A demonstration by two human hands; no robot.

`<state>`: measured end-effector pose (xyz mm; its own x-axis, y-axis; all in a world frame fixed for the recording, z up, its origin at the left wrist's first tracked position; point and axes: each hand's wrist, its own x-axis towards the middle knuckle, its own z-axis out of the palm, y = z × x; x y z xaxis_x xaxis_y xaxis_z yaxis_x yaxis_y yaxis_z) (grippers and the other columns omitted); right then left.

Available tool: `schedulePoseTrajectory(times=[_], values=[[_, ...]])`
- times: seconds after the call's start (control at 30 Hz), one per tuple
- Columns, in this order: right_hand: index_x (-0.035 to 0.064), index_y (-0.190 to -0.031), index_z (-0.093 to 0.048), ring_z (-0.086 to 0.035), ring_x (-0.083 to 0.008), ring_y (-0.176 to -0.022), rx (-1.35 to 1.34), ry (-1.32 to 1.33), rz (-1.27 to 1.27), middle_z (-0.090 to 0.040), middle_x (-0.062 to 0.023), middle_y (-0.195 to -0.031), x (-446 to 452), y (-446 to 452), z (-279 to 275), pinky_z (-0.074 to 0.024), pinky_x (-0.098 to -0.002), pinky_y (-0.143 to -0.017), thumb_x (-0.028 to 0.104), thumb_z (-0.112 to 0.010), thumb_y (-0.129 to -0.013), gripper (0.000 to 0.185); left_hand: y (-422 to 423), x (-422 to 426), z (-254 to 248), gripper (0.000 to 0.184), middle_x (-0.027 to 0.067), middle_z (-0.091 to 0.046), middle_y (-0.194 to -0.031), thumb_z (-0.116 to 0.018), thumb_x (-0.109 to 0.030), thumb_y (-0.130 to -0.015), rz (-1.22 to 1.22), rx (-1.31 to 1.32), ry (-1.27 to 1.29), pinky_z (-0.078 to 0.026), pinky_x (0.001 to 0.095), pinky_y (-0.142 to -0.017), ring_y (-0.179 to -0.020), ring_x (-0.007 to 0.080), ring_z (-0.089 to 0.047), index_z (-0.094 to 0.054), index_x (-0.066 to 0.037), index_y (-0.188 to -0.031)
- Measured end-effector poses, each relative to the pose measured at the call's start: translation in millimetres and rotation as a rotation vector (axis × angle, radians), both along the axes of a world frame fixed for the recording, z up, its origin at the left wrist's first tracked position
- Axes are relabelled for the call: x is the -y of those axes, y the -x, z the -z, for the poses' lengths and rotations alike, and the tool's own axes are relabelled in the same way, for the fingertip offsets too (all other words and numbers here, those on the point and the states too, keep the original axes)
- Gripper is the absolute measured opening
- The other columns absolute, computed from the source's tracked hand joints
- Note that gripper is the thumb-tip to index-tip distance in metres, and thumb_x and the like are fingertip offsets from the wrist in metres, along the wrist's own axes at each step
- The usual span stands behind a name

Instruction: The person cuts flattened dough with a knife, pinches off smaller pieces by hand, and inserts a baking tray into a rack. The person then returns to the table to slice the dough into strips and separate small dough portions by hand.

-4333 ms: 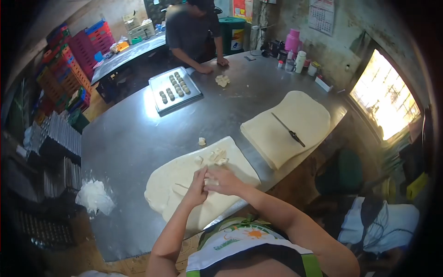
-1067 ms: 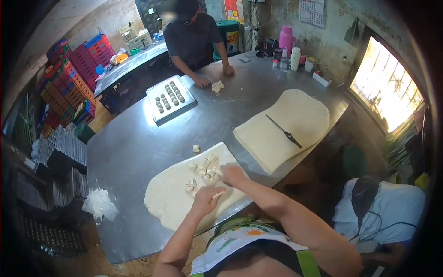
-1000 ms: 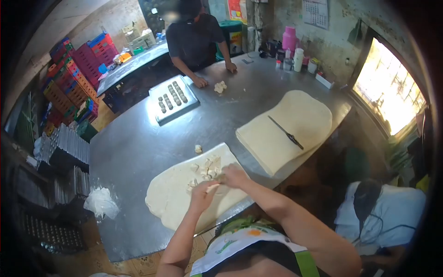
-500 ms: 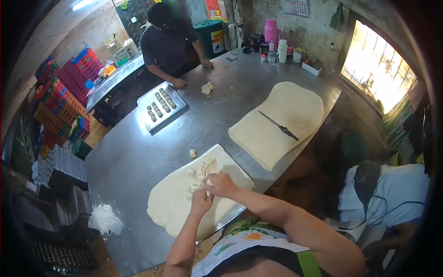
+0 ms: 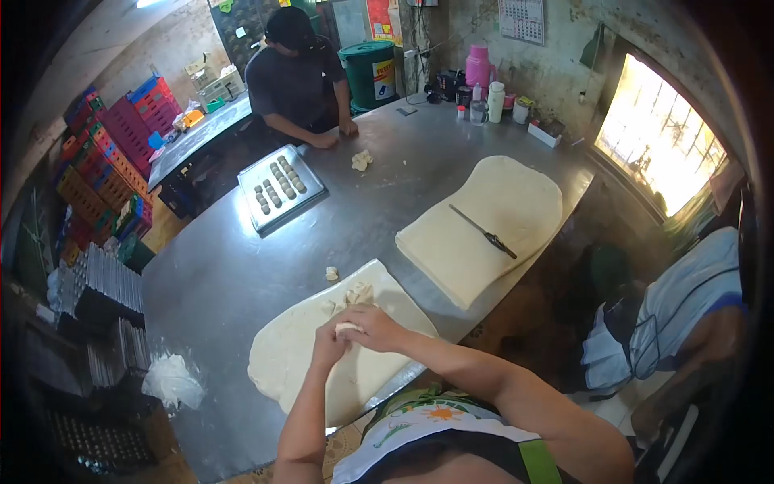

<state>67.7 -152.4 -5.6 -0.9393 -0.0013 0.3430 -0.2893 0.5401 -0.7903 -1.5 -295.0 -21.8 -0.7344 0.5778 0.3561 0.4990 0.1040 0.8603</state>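
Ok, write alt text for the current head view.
A person's left hand and right hand hold a pale piece over a dough sheet on a metal table. A folded dough slab lies to the right with a thin dark tool on it; beyond, another person is near a tray of small round pieces.

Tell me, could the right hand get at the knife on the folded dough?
Probably yes: the knife lies uncovered on the folded dough, with nothing standing between it and the right hand. That hand seems busy with a pale lump, though.
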Motion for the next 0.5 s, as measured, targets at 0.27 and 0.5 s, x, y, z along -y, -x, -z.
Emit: schedulePoseTrajectory(times=[0.27,0.5], values=[[0.0050,-0.106,-0.059,-0.062,-0.0379,-0.096,0.398,-0.300,0.132,-0.061,-0.0188,-0.107,-67,0,42,-0.0491,-0.0468,-0.083,0.038,-0.069,-0.083,0.041,-73,-37,-47,0.028,0.0097,-0.069,-0.093,-0.066,-0.003,-0.081,0.273,-0.142,0.443,-0.052,0.0357,-0.079,-0.092,0.0269,-0.068,-0.067,-0.002,-0.109],[0.0041,-0.104,-0.064,-0.063,-0.0339,-0.096,-0.026,-0.024,-0.041,-0.064,-0.0164,-0.095,-64,-34,13,-0.0505,-0.0431,-0.081,0.034,-0.069,-0.084,0.037,-65,-41,-8,0.030,0.0099,-0.070,-0.087,-0.061,-0.001,-0.084,-0.181,-0.085,0.068,-0.053,0.0351,-0.077,-0.088,0.0288,-0.069,-0.065,-0.002,-0.113]])
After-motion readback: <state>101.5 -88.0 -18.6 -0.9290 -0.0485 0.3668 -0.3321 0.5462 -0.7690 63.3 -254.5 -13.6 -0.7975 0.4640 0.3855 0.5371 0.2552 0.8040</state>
